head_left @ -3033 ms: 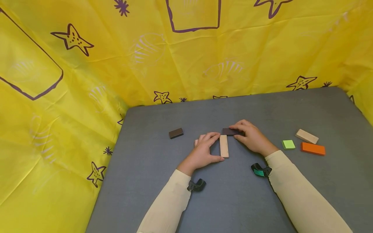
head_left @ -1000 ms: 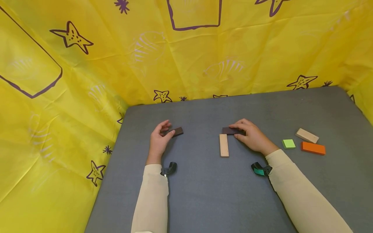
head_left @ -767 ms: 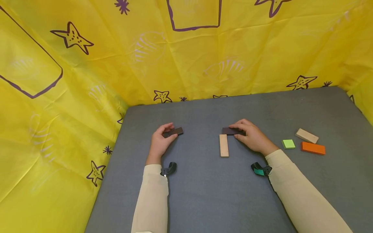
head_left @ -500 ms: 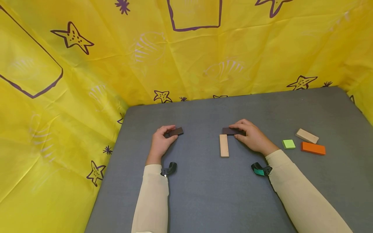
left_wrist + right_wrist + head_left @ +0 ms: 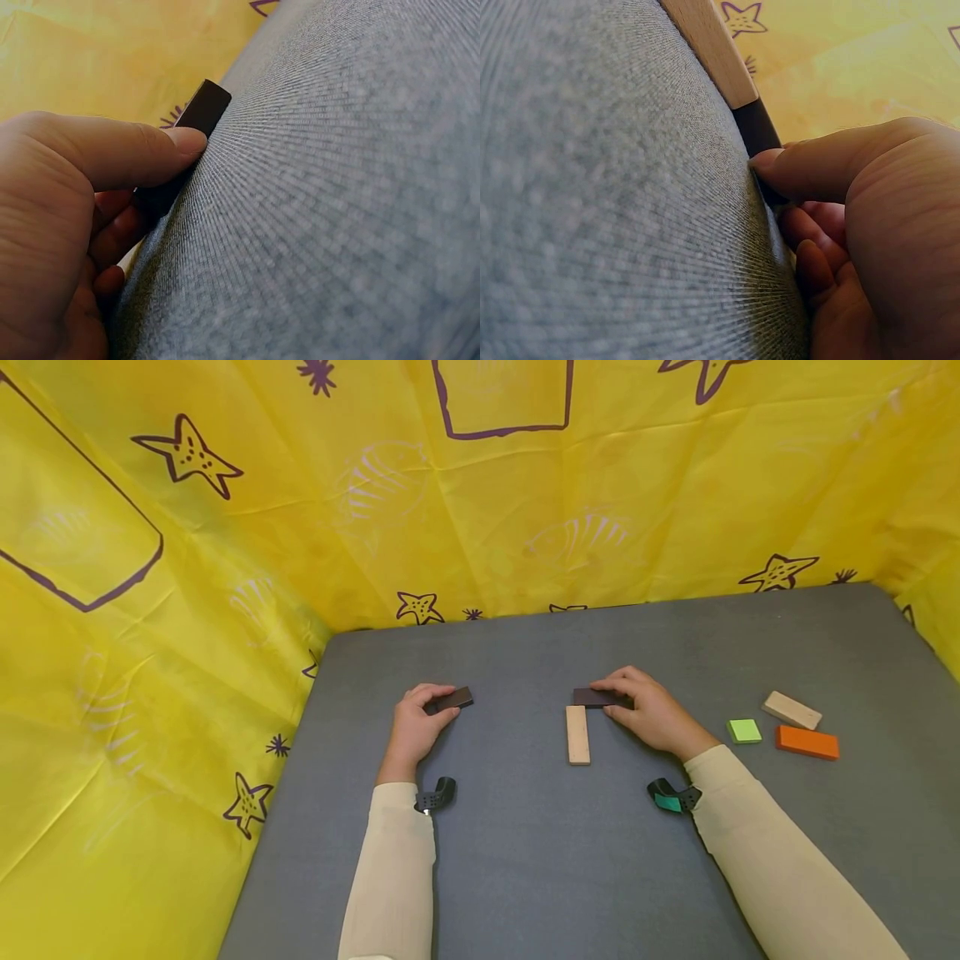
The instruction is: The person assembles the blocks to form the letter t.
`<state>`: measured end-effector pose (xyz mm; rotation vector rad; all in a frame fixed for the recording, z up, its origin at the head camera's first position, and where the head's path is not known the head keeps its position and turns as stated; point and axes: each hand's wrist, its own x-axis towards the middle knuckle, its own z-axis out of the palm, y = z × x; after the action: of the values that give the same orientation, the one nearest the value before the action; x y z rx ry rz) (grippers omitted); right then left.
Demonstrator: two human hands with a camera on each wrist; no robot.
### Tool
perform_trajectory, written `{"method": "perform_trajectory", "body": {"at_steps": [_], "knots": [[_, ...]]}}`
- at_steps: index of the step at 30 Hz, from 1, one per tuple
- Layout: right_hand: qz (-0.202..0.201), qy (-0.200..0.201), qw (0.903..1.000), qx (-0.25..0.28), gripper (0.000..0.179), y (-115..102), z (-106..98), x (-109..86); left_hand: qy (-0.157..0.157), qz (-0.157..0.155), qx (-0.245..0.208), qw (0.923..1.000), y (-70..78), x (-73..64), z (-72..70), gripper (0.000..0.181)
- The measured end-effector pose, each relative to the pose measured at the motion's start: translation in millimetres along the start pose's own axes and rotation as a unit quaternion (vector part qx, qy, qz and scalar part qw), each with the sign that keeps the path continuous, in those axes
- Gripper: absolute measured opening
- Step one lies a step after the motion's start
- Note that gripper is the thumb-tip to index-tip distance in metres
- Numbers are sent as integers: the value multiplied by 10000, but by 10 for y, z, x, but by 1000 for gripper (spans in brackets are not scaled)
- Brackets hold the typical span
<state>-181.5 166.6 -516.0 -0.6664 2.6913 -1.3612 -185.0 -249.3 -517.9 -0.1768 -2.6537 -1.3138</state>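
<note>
"Head view first. What's new on my feed?"

"The left hand (image 5: 414, 728) has left the pale block (image 5: 577, 737) and now pinches the dark brown block (image 5: 461, 695). Taking the pale block as my dial's centre, that lies between nine and ten o'clock."

"And the right hand (image 5: 651, 714)?"

"No shift that I see: thumb and fingers grip the blackish block (image 5: 587, 697) at one o'clock, against the pale block's far end. The green block (image 5: 744, 732), orange block (image 5: 807, 742) and second pale block (image 5: 791, 710) sit at three. I'd judge the pale block needs no steadying now, so each hand minds its own piece."

"Left wrist?"

"Dark brown block at eleven, thumb across it, the fingers' gap only block-wide."

"Right wrist?"

"Pale block at twelve, blackish block at one, thumb on it. How firmly, I can't tell."
</note>
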Motion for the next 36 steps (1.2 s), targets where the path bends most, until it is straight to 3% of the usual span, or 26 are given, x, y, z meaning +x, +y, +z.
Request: {"method": "perform_trajectory", "body": {"at_steps": [7,19,36], "knots": [[27,-15,10000,-4,39,-8,-4,5,3,-49,-43,10000,23,-6,11,32],[51,-16,10000,-6,39,-7,-10,-3,99,255,-150,9995,72,6,78,32],[20,-28,10000,11,40,-4,-10,-3,-211,566,-456,9971,281,5,231,32]]}}
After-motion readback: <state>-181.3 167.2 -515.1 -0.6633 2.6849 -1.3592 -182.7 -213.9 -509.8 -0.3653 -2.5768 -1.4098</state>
